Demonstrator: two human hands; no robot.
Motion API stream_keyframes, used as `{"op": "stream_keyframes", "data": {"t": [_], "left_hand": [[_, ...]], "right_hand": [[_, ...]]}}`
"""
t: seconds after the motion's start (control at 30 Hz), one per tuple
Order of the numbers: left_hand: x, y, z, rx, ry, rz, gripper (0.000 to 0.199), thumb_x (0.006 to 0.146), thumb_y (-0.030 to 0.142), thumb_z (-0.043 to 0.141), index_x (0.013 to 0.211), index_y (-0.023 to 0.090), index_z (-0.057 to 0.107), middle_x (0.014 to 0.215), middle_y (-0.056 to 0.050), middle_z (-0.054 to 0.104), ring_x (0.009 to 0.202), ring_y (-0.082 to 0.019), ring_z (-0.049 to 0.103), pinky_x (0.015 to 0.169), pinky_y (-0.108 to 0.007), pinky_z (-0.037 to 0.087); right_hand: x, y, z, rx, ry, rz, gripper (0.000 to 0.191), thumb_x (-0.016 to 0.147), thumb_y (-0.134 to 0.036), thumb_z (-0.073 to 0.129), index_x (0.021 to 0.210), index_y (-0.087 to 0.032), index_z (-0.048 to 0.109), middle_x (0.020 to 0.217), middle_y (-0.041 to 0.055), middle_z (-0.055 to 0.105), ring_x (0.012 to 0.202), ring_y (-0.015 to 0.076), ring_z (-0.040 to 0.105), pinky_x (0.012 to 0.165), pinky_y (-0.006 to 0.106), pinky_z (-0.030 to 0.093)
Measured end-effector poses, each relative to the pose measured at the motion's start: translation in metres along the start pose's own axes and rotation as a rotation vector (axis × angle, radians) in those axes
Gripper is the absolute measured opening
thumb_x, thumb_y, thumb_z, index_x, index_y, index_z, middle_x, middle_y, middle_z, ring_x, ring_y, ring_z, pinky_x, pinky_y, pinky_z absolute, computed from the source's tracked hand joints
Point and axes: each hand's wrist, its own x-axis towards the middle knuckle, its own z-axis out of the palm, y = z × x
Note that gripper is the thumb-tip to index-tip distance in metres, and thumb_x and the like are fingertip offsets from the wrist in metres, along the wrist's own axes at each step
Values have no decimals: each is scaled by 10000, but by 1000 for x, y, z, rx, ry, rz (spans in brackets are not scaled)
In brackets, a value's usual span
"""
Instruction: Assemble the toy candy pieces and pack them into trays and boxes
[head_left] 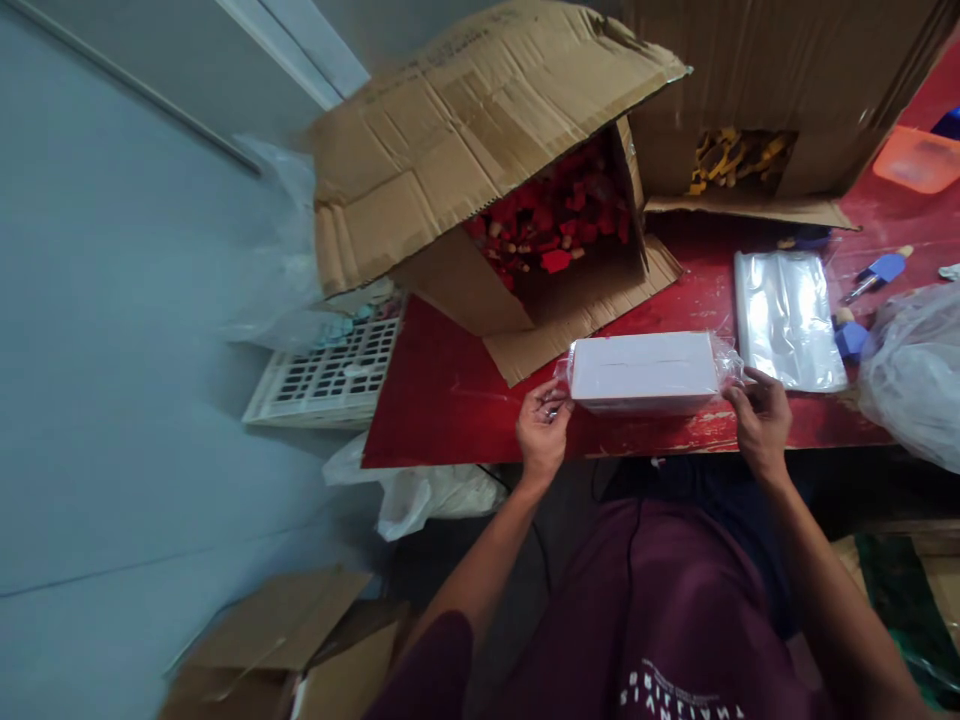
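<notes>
A white box (643, 368) wrapped in clear plastic film lies at the front of the red table. Film sticks out loosely past both of its ends. My left hand (544, 428) is closed at the box's left end, with its fingers pinching the film there. At the opposite end, my right hand (759, 418) pinches the film between thumb and fingers. A stack of clear plastic bags (789, 320) lies just beyond my right hand.
Behind the box stands an open cardboard box (495, 150) of red pieces (555, 260); another carton (750, 80) holds yellow pieces (739, 158). Purple-handled tools (885, 268), a plastic bag (915, 370) and an orange tray (919, 160) are at right. A white crate (330, 375) stands left.
</notes>
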Motion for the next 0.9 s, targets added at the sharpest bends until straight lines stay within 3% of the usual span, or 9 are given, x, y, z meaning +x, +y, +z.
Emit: {"op": "stream_keyframes", "data": {"t": [0.1,0.17,0.27,0.37,0.47,0.63,0.7,0.8,0.9], "left_hand": [[-6,5,-4,-42,-14,-36,566,785,294,745,1308,188,559,1250,-136,650,1133,-217,660,1026,-386,508],[-18,17,-4,29,80,36,646,837,304,692,1437,230,464,1474,-144,518,1374,-261,512,1182,-452,373],[-35,40,12,228,139,272,669,892,373,658,1504,250,417,1609,-119,382,1536,-297,282,1284,-508,135],[-35,52,43,341,-175,384,571,851,434,740,1381,279,598,1530,-98,518,1525,-353,303,1274,-583,-32],[-18,41,66,349,-338,328,510,797,484,800,1266,315,695,1447,-80,607,1495,-389,354,1238,-630,-122],[8,0,65,282,-245,266,544,677,559,873,1122,274,743,1328,-128,682,1435,-387,445,1263,-614,1],[12,-8,68,239,-131,275,566,755,614,788,1163,230,707,1386,-165,629,1461,-354,416,1272,-580,90],[12,-5,80,164,114,281,621,968,588,516,1425,168,510,1570,-203,429,1519,-285,335,1260,-501,219],[2,2,85,109,169,214,599,1044,498,378,1550,179,346,1619,-181,367,1519,-254,341,1230,-426,309]], "right_hand": [[-20,-24,4,-141,254,-109,467,903,-382,694,1323,-204,595,1138,102,677,1008,234,665,926,442,543],[-40,-44,4,-261,363,-239,406,943,-327,625,1339,-249,588,1263,128,647,1168,290,627,1020,524,503],[-56,-67,17,-315,190,-446,360,959,-246,553,1309,-322,596,1234,100,687,1221,309,618,1068,572,468],[-43,-69,48,-370,-61,-534,309,955,-234,542,1235,-310,645,1234,82,710,1233,299,615,1083,553,456],[-13,-55,77,-522,-90,-505,241,949,-285,561,1142,-257,703,1231,94,719,1247,315,594,1114,564,405],[14,-29,94,-445,90,-489,233,941,-291,532,1077,-222,707,1246,120,689,1245,313,580,1093,556,429],[14,-23,98,-347,198,-457,278,954,-299,489,1139,-207,676,1290,145,648,1254,302,578,1081,544,451],[11,-24,104,-233,282,-320,423,973,-345,447,1342,-176,568,1365,184,584,1314,305,548,1105,552,434],[1,-29,103,-164,254,-188,560,971,-397,431,1480,-167,460,1434,195,536,1400,325,480,1146,565,395]]}}
